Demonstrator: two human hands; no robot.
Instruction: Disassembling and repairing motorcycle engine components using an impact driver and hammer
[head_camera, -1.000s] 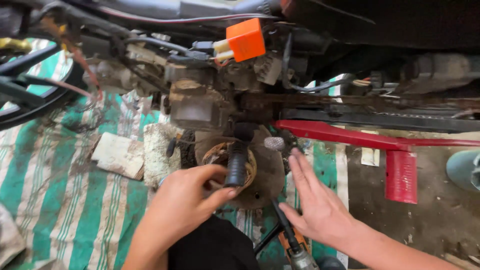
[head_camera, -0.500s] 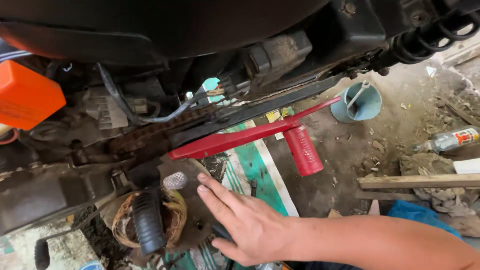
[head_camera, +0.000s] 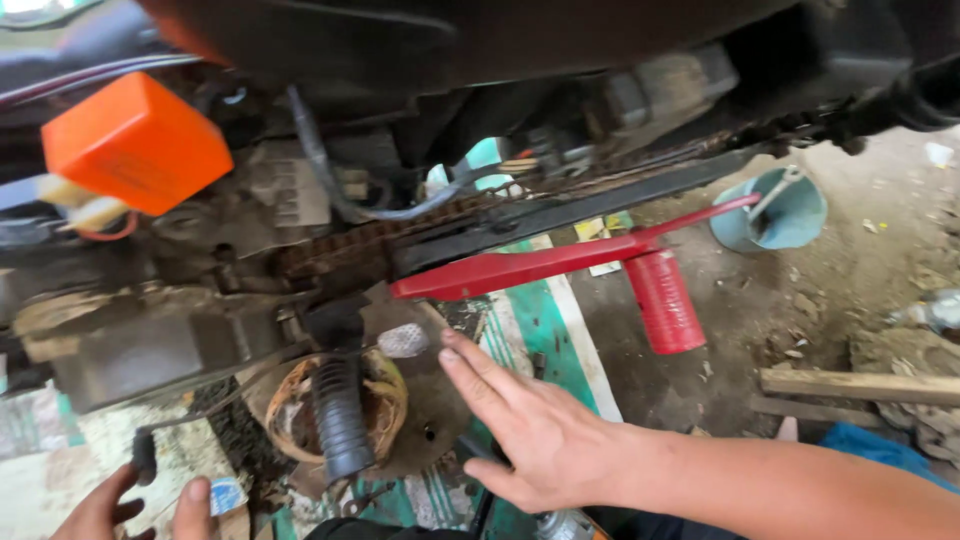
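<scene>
- We take the black ribbed footpeg (head_camera: 340, 415) as our landmark: it hangs in front of the rusty round engine cover (head_camera: 400, 420), its long axis running nearly straight up and down.
- Our right hand (head_camera: 535, 435) lies just right of the footpeg, flat and open, fingers spread toward the cover, holding nothing.
- Our left hand (head_camera: 140, 505) sits lower left of the footpeg, loosely curled near a small blue-and-white piece (head_camera: 226, 496); we cannot tell if it grips it.
- The right hand is nearer the footpeg.
- The red kick lever (head_camera: 570, 265) runs up and right of the footpeg.

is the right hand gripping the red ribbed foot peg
No, the right hand lies open with fingers spread, apart from the red ribbed foot peg, which sits further right.
</scene>
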